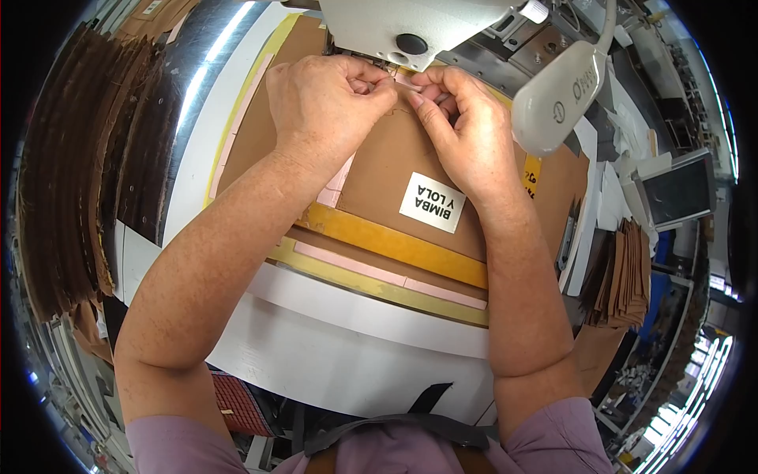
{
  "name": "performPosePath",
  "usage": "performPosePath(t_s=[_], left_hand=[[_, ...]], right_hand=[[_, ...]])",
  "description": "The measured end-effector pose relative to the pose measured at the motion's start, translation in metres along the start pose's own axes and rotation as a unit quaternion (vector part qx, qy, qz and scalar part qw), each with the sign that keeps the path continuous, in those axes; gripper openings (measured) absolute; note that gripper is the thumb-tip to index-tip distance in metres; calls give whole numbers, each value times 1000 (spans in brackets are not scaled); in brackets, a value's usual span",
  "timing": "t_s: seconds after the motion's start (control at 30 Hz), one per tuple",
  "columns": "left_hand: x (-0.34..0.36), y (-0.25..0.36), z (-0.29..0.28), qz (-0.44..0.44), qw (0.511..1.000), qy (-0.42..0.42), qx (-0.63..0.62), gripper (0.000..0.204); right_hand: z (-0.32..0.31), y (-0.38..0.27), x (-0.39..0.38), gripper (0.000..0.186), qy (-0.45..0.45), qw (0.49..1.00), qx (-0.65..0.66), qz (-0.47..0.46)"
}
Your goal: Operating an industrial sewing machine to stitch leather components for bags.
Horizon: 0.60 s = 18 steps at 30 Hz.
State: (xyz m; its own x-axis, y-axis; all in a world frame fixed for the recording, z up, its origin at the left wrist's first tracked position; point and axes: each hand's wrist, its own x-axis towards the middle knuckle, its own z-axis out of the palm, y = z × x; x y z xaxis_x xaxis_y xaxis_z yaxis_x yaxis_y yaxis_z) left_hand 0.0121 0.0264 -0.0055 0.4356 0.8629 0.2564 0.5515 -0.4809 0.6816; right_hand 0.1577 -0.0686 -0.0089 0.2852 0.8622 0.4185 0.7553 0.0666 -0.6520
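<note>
Both my hands meet over a flat brown panel (pixel 379 170), just below the white head of a sewing machine (pixel 466 28). My left hand (pixel 328 103) is closed in a pinch, thumb against forefinger. Close beside it, my right hand (pixel 466 114) also pinches with its fingers curled. What lies between the fingertips is too small to make out. The needle area is mostly hidden behind my fingers. A white printed label (pixel 432 202) sits on the panel between my forearms. Nearer to me, a yellow-orange strip (pixel 395 243) crosses it, with pink and pale yellow strips along the edges.
A grey-white switch-like paddle (pixel 559 99) hangs on a bent stem right of my right hand. Stacks of brown sheets stand at the left (pixel 67 166) and a smaller brown stack (pixel 620 276) at the right. A dark-screened panel (pixel 677 192) is beyond it.
</note>
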Motion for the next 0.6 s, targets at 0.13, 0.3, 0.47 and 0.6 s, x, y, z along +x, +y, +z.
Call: performPosePath(t_s=[0.13,0.3,0.47,0.6], left_hand=[[3,0,2,-9,1000,8,-15,16],[4,-8,2,8,999,20,-25,17],[3,-2,-1,5,1000,8,4,18],[3,-2,0,17,1000,11,1,17]], right_hand=[[2,3,1,23,-6,1000,-17,19],[7,-3,7,21,-1,999,-44,-15],[6,11,27,20,11,991,-114,-69],[8,27,39,18,-18,996,-69,-62]])
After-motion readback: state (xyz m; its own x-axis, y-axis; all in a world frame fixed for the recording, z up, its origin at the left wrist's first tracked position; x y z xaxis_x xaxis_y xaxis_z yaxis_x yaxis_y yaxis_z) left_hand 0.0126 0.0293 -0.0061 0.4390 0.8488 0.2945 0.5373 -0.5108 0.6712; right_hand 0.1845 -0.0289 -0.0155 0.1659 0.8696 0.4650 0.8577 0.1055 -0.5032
